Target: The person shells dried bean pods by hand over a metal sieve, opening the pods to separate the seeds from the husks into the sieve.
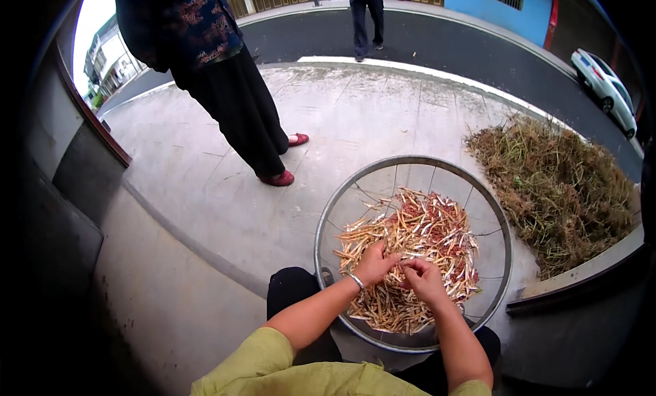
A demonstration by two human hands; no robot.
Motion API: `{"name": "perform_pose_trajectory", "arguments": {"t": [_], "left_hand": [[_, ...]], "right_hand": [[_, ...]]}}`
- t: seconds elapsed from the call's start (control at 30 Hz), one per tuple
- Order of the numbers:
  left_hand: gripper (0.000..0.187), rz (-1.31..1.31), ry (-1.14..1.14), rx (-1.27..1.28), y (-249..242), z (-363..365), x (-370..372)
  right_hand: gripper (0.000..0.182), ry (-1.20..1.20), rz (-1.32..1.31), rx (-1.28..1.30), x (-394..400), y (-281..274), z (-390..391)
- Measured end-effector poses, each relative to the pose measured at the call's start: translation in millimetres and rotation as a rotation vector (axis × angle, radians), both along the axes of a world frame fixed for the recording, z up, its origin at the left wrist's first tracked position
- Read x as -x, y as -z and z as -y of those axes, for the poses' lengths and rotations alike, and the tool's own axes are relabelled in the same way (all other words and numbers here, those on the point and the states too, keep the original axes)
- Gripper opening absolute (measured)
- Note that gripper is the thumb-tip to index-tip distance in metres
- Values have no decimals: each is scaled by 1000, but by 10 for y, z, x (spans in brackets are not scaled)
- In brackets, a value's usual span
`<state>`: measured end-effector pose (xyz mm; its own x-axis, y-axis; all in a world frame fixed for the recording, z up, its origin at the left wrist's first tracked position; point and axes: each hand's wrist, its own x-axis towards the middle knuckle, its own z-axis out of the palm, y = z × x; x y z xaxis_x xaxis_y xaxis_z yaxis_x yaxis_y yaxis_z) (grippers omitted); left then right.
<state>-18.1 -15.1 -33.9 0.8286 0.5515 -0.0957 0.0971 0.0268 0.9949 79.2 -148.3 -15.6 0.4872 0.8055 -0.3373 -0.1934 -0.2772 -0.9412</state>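
A wide round basin-like tray with a grey metal rim (502, 222) rests at my knees. Dry tan bean pods (369, 235) are heaped in it, with red beans (447, 235) and split pods among them. Over the middle of the heap, my left hand (374, 263), a silver bangle on its wrist, is closed with thumb and fingers pinched. Close beside it my right hand (424, 280) is pinched too, its fingertips nearly meeting the left ones. A small bean pod seems to be between the fingertips, mostly hidden by them.
A pile of dried plants (557, 187) lies on the concrete to the right. A person in black trousers and red shoes (279, 179) stands ahead on the left. Another person (367, 20) is at the road's edge. A white car (607, 88) stands at far right.
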Motion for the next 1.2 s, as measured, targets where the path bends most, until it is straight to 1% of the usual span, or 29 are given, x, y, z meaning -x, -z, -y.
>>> {"name": "perform_pose_trajectory", "arguments": {"t": [0.07, 0.1, 0.13, 0.17, 0.23, 0.27, 0.3, 0.33, 0.37, 0.4, 0.43, 0.5, 0.53, 0.57, 0.6, 0.63, 0.67, 0.7, 0.73, 0.77, 0.8, 0.87, 1.0, 1.07, 1.1, 1.13, 1.17, 1.2], "left_hand": [[21, 14, -39, 95, -99, -5, 10], [20, 42, -63, 91, -110, -34, 22], [20, 70, -81, 91, -119, -68, 20], [17, 64, -119, 148, -75, -113, 20], [17, 104, -103, 207, -167, -202, 41], [20, 211, -99, 219, -187, -217, 29], [22, 82, -119, 346, -462, -193, 82], [23, 153, -111, 402, -499, -213, 68], [23, 238, -110, 436, -492, -224, 81], [23, 246, -103, 432, -458, -265, 93], [24, 240, -101, 444, -424, -339, 114], [24, 252, -151, 458, -405, -368, 163], [23, 235, -224, 522, -452, -339, 149], [23, 208, -208, 445, -372, -361, 160], [24, 278, -177, 457, -248, -372, 136], [25, 283, -160, 398, -245, -347, 142], [25, 238, -160, 379, -284, -319, 137], [25, 342, -168, 430, -212, -302, 80], [25, 327, -188, 481, -263, -278, 87], [25, 304, -195, 552, -314, -262, 104], [24, 288, -157, 557, -290, -291, 126], [24, 275, -165, 541, -144, -293, 100], [28, 296, -174, 557, -299, -291, 103], [29, 307, -164, 580, -296, -283, 120], [29, 285, -153, 612, -294, -256, 135], [26, 291, -215, 585, -317, -271, 130], [23, 282, -255, 575, -294, -244, 84], [20, 311, -226, 568, -248, -252, 94]], "right_hand": [[23, -144, 665, -26, -7, -18, 52], [23, -146, 659, -15, 15, 18, 47], [31, -171, 868, -89, 50, 71, 13], [38, -197, 1066, -149, 119, 103, 36], [46, -386, 991, -140, 280, 68, 1], [46, -486, 968, -156, 355, 59, -2], [45, -544, 998, -166, 438, 46, 7], [47, -662, 967, -111, 494, 47, 11], [42, -651, 981, -138, 598, 95, 88], [36, -626, 1039, -193, 571, 125, 34], [36, -619, 1064, -209, 518, 157, -22], [22, -652, 953, -127, 489, 230, 15], [17, -633, 960, -85, 465, 213, 31], [12, -625, 973, -66, 445, 211, 27], [13, -649, 999, 2, 431, 135, 16], [11, -634, 989, -35, 417, 224, 20], [11, -623, 995, -19, 425, 228, 26], [11, -610, 998, 3, 425, 176, 11], [11, -660, 1005, -60, 433, 162, -46], [12, -626, 1003, -80, 446, 161, -61], [13, -586, 997, -70, 471, 153, -26], [14, -598, 972, -30, 505, 110, 21], [14, -532, 950, -11, 429, 134, -17], [16, -549, 913, -16, 378, 121, -23], [15, -492, 866, 14, 372, 80, -49], [13, -417, 811, 61, 377, 50, -54], [13, -393, 814, 4, 370, 55, -48], [14, -350, 825, -36, 339, 73, -45]]}}
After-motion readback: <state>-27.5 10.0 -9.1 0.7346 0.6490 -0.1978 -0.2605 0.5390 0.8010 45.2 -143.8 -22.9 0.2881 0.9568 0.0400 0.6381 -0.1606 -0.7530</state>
